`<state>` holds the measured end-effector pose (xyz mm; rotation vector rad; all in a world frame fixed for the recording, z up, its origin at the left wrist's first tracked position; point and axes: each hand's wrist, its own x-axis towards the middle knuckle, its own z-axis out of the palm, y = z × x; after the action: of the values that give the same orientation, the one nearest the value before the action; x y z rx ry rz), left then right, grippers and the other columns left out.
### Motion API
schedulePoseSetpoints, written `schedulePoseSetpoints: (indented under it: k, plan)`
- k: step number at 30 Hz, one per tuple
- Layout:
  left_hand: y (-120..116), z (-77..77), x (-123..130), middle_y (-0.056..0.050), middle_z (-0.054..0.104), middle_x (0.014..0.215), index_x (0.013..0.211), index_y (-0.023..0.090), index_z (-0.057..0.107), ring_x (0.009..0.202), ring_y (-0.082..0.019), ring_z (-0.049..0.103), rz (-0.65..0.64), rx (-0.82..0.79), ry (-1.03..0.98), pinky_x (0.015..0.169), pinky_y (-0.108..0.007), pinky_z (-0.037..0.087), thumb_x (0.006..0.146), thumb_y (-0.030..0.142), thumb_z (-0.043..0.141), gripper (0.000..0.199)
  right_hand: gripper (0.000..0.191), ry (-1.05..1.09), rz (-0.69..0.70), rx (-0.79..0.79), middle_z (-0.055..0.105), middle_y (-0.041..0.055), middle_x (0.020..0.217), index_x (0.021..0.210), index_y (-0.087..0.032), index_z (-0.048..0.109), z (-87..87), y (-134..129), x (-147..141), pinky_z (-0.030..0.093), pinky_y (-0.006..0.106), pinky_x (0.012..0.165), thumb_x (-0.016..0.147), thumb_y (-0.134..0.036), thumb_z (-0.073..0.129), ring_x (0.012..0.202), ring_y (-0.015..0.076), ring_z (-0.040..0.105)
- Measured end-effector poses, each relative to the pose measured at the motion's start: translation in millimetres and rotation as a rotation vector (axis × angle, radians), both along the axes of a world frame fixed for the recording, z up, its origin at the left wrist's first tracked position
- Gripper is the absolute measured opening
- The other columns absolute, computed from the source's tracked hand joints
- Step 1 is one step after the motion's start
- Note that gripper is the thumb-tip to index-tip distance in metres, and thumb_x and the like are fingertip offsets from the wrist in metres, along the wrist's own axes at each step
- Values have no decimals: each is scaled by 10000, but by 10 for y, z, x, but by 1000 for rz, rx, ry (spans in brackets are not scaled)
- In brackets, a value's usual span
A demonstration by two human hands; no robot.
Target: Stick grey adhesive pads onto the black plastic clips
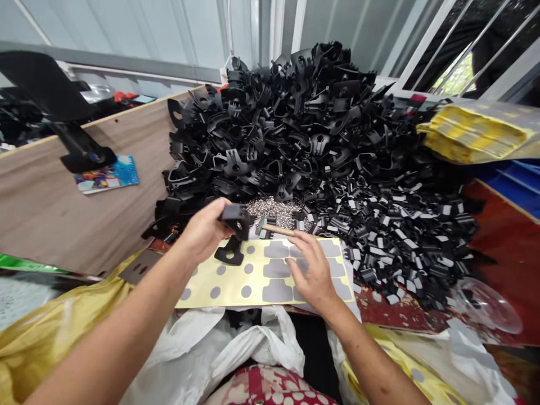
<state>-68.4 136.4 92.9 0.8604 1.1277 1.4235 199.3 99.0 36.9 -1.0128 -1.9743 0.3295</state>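
Observation:
My left hand (207,232) is closed on a black plastic bracket (237,219), held above the sticker sheet. The yellow sheet (234,281) carries grey round and rectangular stickers. Below the bracket, a black piece with a round notch (230,252) hangs over the sheet; whether it joins the bracket is unclear. My right hand (311,269) is over the right side of the sheet, its fingers curled around the near end of a thin wooden stick (278,229) with a greenish tip. Small shiny metal parts (274,209) lie in a heap just behind the stick.
A large pile of black plastic parts (274,124) rises at the back. Small black clips with white pads (405,236) spread at the right, near a clear plastic lid (487,304). A wooden board (143,135) stands left; a yellow bundle (476,135) sits back right.

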Motion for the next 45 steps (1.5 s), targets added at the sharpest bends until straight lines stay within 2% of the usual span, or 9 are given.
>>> schedulePoseSetpoints:
  k: [3,6,9,12,18,25,33,38,45]
  plan:
    - [-245,-138,225,-56,673,870,901,177,645,760,-199,623,-277,-188,-156,667,-321,562,881,459,711,291,643,-81,150,55,447,104,1587,1532,-288,430,131,10,-147,370,545,1225,929,-88,533,1481,296,416]
    - [-382,-247,372,-53,682,890,905,183,677,780,-196,623,-379,-233,-279,700,-315,549,878,525,724,345,670,-41,275,-80,582,88,1475,1532,-282,441,140,-5,-217,480,462,1152,903,-76,545,1350,263,567]
    - [-488,-274,530,-58,688,1008,1055,217,693,895,-215,640,-415,-155,-378,794,-325,545,867,596,713,423,406,148,191,-230,697,82,1254,1298,-250,649,82,-44,-230,590,370,975,907,-147,617,1143,234,682]
    - [-587,-309,737,-41,668,1199,1340,301,581,1035,-213,632,-367,-56,-315,901,-303,512,753,377,867,658,149,226,80,-193,695,86,1136,1053,-229,718,36,-114,-194,603,337,885,919,-200,658,1072,223,683]
    - [-555,-528,934,-22,631,1119,1373,343,519,908,-185,662,-132,-88,-71,731,-289,594,778,218,767,657,260,26,-19,-141,642,117,1204,1173,-246,672,-96,-454,117,528,426,1017,976,-150,533,1170,256,626]
    - [-285,-722,1040,-4,624,830,1223,262,538,654,-190,708,-354,-299,-77,589,-332,628,772,120,695,498,246,-84,40,-267,690,106,1140,966,-230,684,-470,-715,253,534,454,958,932,-69,501,1105,274,621]
    - [-219,-825,1103,-7,625,897,1204,263,541,674,-191,700,-345,-279,-114,606,-359,630,733,111,742,533,281,276,566,-873,735,47,1138,1095,-228,668,96,-718,426,526,389,1029,841,-113,632,1112,227,684]
    - [-490,-697,1027,0,637,1005,1214,301,590,774,-157,666,-359,-285,-299,699,-326,610,790,289,812,478,92,380,-30,-481,672,1,860,881,-230,613,15,-495,286,534,306,848,840,-148,623,863,180,653]
    - [-793,-659,997,-64,688,1128,1236,273,625,903,-234,686,-298,-329,-555,779,-390,602,898,435,714,385,44,454,-65,-472,643,-4,821,857,-222,600,-286,-307,43,508,281,791,841,-210,639,808,168,624]
